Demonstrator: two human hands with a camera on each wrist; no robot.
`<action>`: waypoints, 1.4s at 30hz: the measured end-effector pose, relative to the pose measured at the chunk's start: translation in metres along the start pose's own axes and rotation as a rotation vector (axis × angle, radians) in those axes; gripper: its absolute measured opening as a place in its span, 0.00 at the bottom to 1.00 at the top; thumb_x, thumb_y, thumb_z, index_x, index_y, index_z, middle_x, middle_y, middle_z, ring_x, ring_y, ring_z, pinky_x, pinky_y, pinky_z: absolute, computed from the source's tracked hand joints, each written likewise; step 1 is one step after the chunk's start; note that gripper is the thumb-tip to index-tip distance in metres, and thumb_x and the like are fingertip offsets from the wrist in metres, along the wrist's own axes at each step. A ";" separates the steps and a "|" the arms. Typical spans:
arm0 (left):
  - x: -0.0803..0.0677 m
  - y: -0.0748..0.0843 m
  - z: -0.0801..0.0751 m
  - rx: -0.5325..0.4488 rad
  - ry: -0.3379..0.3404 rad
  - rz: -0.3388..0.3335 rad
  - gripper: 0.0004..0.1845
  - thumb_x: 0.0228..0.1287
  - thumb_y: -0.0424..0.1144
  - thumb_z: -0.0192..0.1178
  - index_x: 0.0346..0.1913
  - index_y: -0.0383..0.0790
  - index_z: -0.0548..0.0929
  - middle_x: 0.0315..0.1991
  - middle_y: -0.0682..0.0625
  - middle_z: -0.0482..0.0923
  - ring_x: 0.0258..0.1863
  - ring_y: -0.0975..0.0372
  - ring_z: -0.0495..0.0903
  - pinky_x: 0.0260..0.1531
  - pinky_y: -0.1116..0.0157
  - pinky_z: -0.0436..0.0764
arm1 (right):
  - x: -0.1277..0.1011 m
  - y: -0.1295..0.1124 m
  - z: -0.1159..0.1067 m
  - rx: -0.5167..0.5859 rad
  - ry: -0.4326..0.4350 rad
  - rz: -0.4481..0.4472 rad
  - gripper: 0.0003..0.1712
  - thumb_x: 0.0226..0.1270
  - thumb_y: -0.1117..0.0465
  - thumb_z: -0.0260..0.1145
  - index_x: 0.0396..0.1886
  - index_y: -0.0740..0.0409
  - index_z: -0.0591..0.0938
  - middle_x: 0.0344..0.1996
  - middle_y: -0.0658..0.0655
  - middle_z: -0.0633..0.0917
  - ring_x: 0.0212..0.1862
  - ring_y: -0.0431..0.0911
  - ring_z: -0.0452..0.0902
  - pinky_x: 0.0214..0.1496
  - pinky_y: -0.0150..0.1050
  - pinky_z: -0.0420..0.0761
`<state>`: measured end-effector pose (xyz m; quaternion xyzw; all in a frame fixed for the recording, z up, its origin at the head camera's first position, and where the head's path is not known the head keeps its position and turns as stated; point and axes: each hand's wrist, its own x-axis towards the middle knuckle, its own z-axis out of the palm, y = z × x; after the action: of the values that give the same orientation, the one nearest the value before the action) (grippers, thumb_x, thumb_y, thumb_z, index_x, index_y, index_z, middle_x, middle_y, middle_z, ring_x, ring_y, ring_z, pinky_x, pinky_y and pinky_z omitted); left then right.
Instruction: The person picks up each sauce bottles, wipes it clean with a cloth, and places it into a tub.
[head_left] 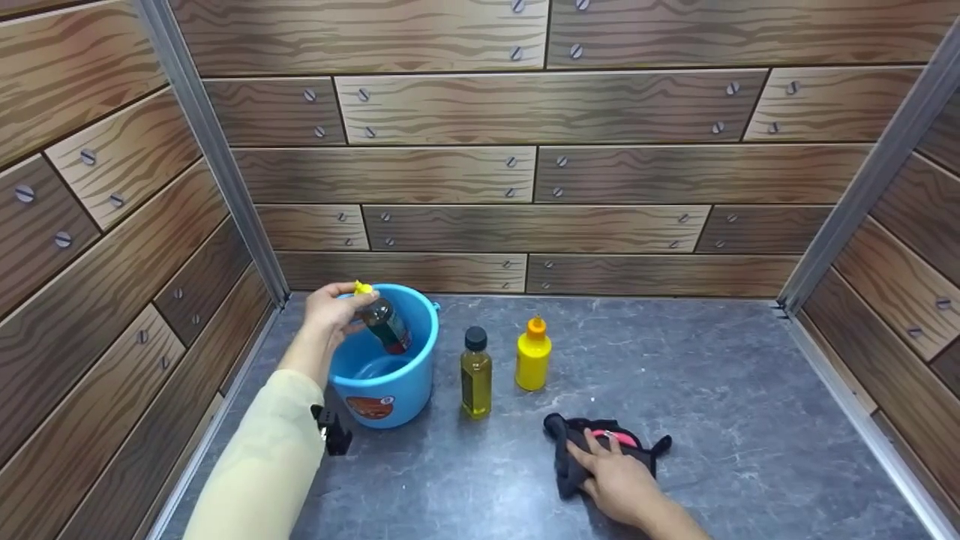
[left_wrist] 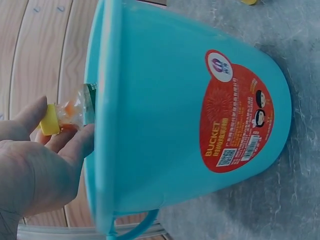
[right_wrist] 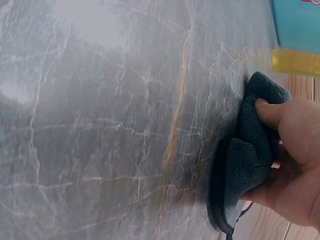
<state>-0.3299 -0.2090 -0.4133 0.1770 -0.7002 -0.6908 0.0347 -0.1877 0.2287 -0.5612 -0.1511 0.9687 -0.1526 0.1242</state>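
In the head view my left hand [head_left: 334, 311] pinches a dark sauce bottle [head_left: 388, 328] near its yellow cap. The bottle tilts inside the mouth of a blue bucket [head_left: 405, 394], and the left wrist view shows its clear neck [left_wrist: 72, 109] above the rim. My right hand [head_left: 622, 480] holds a bunched dark fleecy cloth [head_left: 574, 469] with a pink patch on top, fingers spread over it. In the right wrist view the thumb presses on the cloth [right_wrist: 245, 165], and the fingertips are partly hidden behind it.
A bottle of yellow-green oil [head_left: 476, 382] with a black cap stands right of the bucket. Beside it is a yellow squeeze bottle [head_left: 533, 360] with an orange nozzle. Wood-patterned walls [head_left: 450, 176] enclose the grey marbled tabletop [head_left: 720, 390] at the back and sides.
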 end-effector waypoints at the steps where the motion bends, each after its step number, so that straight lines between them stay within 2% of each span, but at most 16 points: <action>1: 0.001 -0.002 0.001 0.006 0.006 -0.007 0.26 0.69 0.33 0.72 0.67 0.32 0.78 0.65 0.33 0.76 0.60 0.43 0.82 0.59 0.48 0.83 | 0.000 0.000 0.000 -0.001 0.005 -0.004 0.33 0.70 0.63 0.72 0.75 0.51 0.78 0.76 0.68 0.70 0.72 0.79 0.64 0.63 0.72 0.74; 9: 0.009 -0.011 0.003 0.057 0.026 -0.033 0.25 0.69 0.33 0.73 0.65 0.31 0.79 0.65 0.32 0.77 0.61 0.43 0.80 0.63 0.45 0.80 | 0.000 0.001 0.000 0.011 0.002 0.010 0.33 0.70 0.63 0.72 0.75 0.49 0.79 0.77 0.68 0.70 0.72 0.79 0.64 0.64 0.72 0.73; 21: 0.018 -0.020 0.000 0.143 0.054 -0.069 0.22 0.68 0.31 0.73 0.61 0.32 0.81 0.66 0.35 0.76 0.63 0.44 0.79 0.62 0.45 0.80 | 0.003 0.001 -0.001 0.026 -0.026 0.030 0.34 0.71 0.63 0.72 0.76 0.49 0.78 0.77 0.67 0.70 0.72 0.78 0.64 0.64 0.74 0.72; 34: 0.028 -0.026 0.001 0.238 0.032 -0.113 0.22 0.70 0.30 0.71 0.64 0.32 0.83 0.65 0.35 0.78 0.64 0.44 0.79 0.60 0.45 0.82 | 0.001 -0.001 -0.002 0.012 -0.008 0.033 0.35 0.70 0.63 0.71 0.76 0.48 0.78 0.77 0.66 0.70 0.72 0.79 0.65 0.63 0.76 0.71; 42: 0.029 -0.028 0.002 0.247 0.001 -0.123 0.23 0.70 0.29 0.70 0.66 0.31 0.81 0.67 0.34 0.75 0.66 0.43 0.76 0.61 0.44 0.81 | 0.001 0.000 -0.002 0.023 -0.018 0.040 0.35 0.69 0.64 0.71 0.76 0.49 0.78 0.77 0.67 0.70 0.72 0.79 0.64 0.62 0.77 0.71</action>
<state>-0.3517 -0.2151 -0.4467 0.2227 -0.7678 -0.6000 -0.0293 -0.1890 0.2289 -0.5599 -0.1317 0.9686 -0.1600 0.1376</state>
